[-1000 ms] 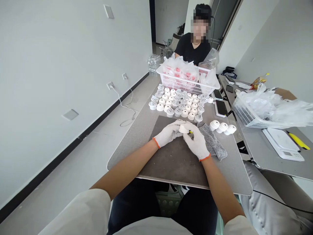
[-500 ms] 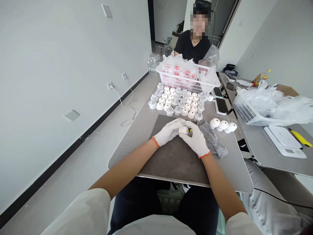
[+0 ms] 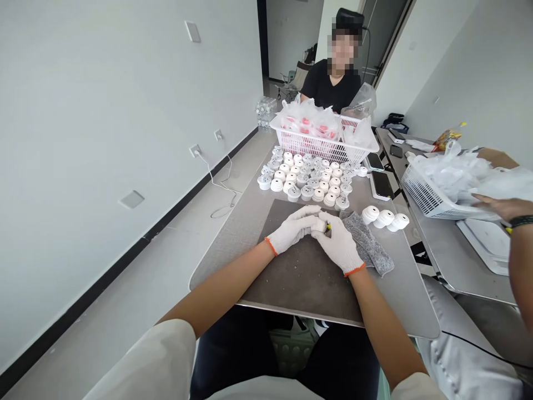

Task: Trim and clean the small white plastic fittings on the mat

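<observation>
From our right hand point(image 3: 336, 243), we can pass at seven o'clock over the mat point(image 3: 303, 283); white pieces point(image 3: 303, 179) block eleven, grey cloth point(image 3: 367, 245) three.

At the far end we note a person in a black top point(image 3: 331, 89). Along the left wall point(image 3: 104, 89) we log packed clear bottles point(image 3: 265, 113) on the floor point(image 3: 175, 255), two sockets point(image 3: 195, 150) and white cables point(image 3: 212, 179) trailing down. On the right table point(image 3: 462, 275) we record a white basket point(image 3: 427, 194) of plastic bags point(image 3: 462, 172), a white scale point(image 3: 478, 239) nearer us, and a phone point(image 3: 396, 150) farther off.
</observation>
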Demonstrator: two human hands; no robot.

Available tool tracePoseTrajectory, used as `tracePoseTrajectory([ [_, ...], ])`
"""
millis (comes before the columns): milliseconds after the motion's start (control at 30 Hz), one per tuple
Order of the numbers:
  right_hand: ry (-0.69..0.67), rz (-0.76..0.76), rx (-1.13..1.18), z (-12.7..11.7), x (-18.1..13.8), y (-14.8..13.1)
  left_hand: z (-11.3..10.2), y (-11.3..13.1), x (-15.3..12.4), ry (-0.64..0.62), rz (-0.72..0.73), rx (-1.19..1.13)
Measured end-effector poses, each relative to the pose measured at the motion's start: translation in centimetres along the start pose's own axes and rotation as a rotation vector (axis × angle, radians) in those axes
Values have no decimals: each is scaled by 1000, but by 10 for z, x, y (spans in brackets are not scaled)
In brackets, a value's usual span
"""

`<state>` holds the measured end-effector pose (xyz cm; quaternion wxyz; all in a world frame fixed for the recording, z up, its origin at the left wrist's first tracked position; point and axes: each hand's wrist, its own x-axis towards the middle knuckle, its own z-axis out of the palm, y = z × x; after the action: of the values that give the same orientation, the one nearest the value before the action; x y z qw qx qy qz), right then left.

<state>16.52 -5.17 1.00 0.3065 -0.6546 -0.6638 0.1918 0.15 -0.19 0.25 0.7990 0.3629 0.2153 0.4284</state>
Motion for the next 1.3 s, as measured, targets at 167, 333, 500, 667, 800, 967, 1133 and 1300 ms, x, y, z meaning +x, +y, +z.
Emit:
tracePoseTrajectory([
  [167,9,149,309,-6,0,1,0,3,-3,-32,17,68],
  [333,-71,229,844,-10,4,2,0,3,-4,-17,2,263],
  [500,-219,270,961,-5,6,-2,6,0,-7,-8,26,409],
  [667,-138,256,778,-8,2,-5,17,5,-15,-32,75,494],
  [800,-50,230,737,-11,1,-5,19,4,-18,-110,87,505],
  [967,90,278,792,-7,4,-5,16,3,-15,-22,70,474],
  [1133,147,221,832,-7,5,0,13,0,-12,55,82,438],
  [1300,51,162,965,-9,3,3,2,-6,-5,21,106,344],
])
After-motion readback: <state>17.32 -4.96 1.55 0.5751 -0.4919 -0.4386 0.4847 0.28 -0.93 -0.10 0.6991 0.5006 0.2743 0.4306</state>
